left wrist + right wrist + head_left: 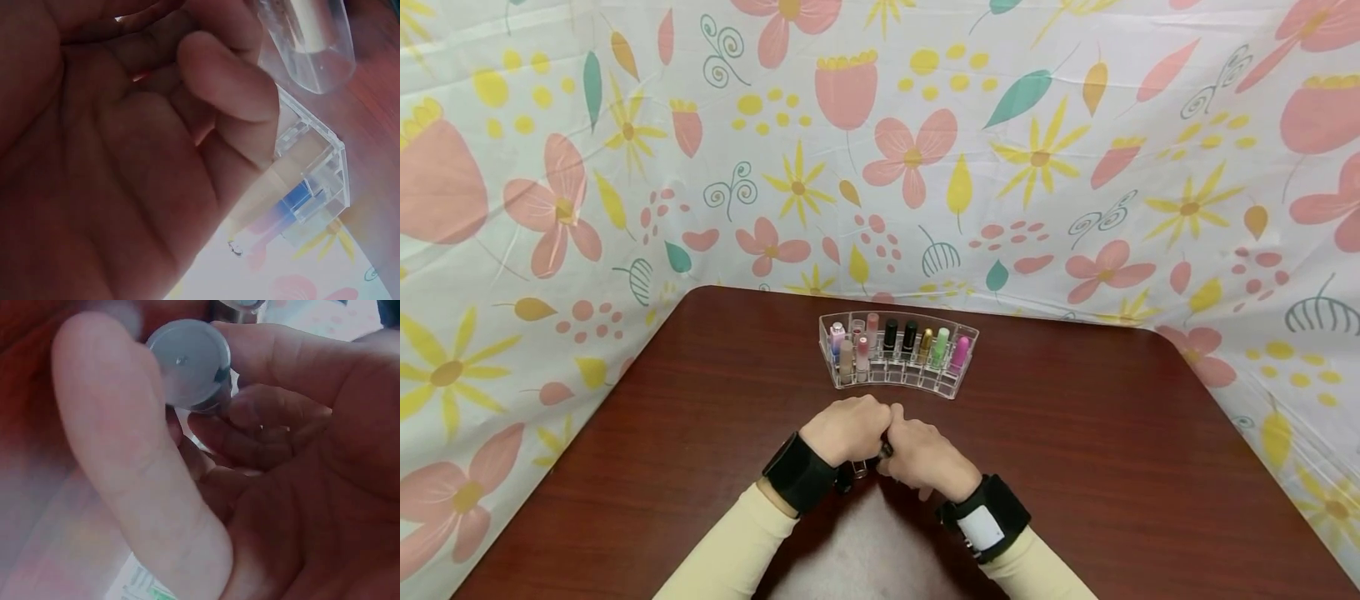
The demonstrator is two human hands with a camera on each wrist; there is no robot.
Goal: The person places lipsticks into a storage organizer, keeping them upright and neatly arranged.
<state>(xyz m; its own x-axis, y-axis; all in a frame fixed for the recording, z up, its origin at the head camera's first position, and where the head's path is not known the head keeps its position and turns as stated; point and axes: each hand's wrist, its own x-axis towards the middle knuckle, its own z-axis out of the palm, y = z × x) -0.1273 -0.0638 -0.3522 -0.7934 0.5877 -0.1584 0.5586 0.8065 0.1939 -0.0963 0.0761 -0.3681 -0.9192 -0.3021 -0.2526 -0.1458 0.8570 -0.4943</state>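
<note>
Near the middle of the table, my left hand [848, 427] and right hand [925, 454] meet, fingers curled. A dark cosmetic tube [187, 365] is pinched between the right thumb and fingers, its round grey end facing the right wrist camera. Past the curled left fingers, the left wrist view has a transparent rounded tube [312, 53] with a cream-coloured core. In the head view, a transparent piece [859, 469] juts out below the left hand. I cannot tell whether it joins the dark tube. The left fingertips' grip is hidden.
Just beyond the hands stands a curved transparent organizer [891, 383]. It holds several lipsticks, among them a black one [890, 335], a gold one [926, 342], a green one [939, 346] and a magenta one [959, 352]. A floral curtain [910, 233] hangs behind the brown table [1120, 467].
</note>
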